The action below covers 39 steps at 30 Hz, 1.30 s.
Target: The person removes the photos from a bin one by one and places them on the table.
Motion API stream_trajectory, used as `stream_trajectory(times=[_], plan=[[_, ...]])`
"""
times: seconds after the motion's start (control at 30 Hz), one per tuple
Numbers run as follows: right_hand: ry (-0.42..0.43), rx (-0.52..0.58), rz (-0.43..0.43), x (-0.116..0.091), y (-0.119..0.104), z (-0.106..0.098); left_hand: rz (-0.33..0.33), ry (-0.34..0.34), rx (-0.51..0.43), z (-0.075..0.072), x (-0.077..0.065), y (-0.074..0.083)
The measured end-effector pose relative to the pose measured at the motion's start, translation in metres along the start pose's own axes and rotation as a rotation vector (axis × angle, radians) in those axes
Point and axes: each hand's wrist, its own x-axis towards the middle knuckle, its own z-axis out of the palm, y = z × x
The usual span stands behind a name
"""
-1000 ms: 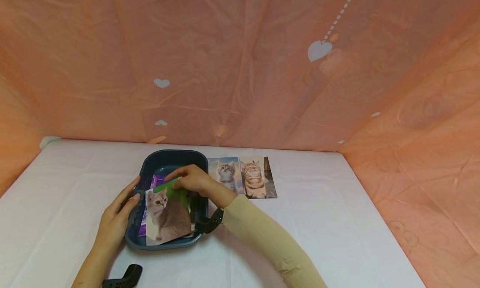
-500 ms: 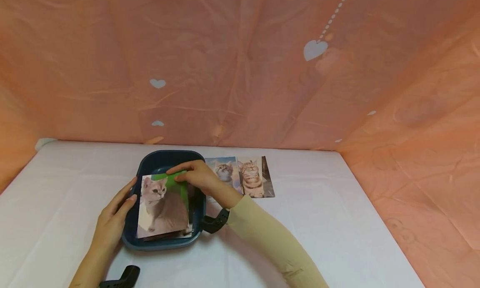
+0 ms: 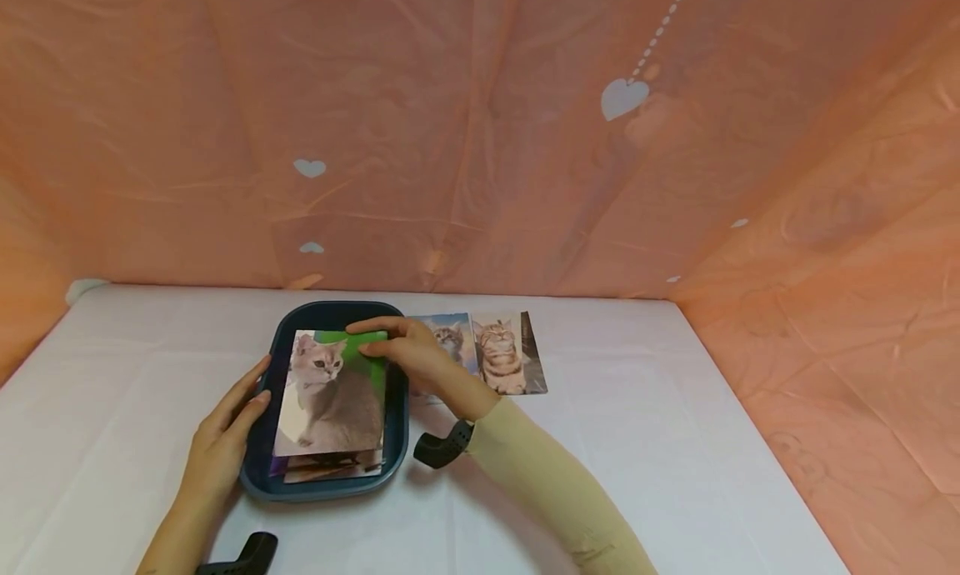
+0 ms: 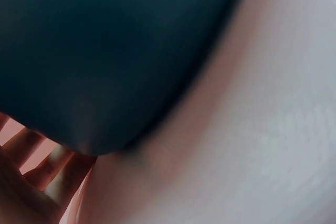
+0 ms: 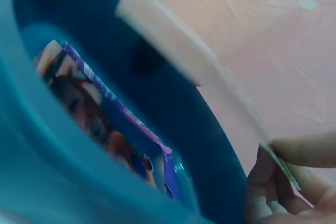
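My right hand [image 3: 420,362] pinches a photo card [image 3: 333,404] of a grey cat with a green upper corner, between thumb and fingers at its top right. The right wrist view shows this card [image 5: 181,48] nearly edge-on, raised above the dark blue plastic tub [image 3: 258,475]. Inside the tub lie more picture cards [image 5: 86,106], one brown and black, with a purple-edged piece [image 5: 128,114] beneath. On the tub's left side, my left hand [image 3: 221,442] rests its straight fingers and thumb against the wall. Its fingers [image 4: 68,177] show beside the tub's underside in the left wrist view.
Right of the tub, two cat picture cards lie side by side on the white tabletop [image 3: 637,442]: a grey kitten [image 3: 450,337] partly behind my right hand, and an orange tabby [image 3: 498,350]. An orange cloth [image 3: 480,142] with hearts hangs behind.
The cat card, tilted low in the tub before, has come up and away from me with my right hand, uncovering other cards beneath its lower edge. My left hand stays at the tub's side.
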Motion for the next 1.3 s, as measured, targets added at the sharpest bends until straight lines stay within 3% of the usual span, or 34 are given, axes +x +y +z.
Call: stream_trajectory(times=[0.4, 0.73, 1.0, 1.13, 1.3], plan=[[0.039, -0.062, -0.022, -0.012, 0.005, -0.035, -0.014, -0.007, -0.043, 0.001, 0.001, -0.002], [0.131, -0.189, -0.005, -0.026, 0.011, -0.069, -0.015, -0.004, -0.057, -0.001, 0.001, -0.001], [0.149, -0.152, 0.039, -0.040, 0.013, -0.092, -0.068, -0.017, -0.094, -0.004, -0.002, -0.003], [0.173, -0.108, 0.058, -0.044, 0.016, -0.104, -0.053, -0.017, -0.094, -0.005, -0.002, -0.003], [0.229, -0.166, 0.038, -0.049, 0.020, -0.117, -0.039, -0.015, -0.094, -0.005, -0.002, -0.003]])
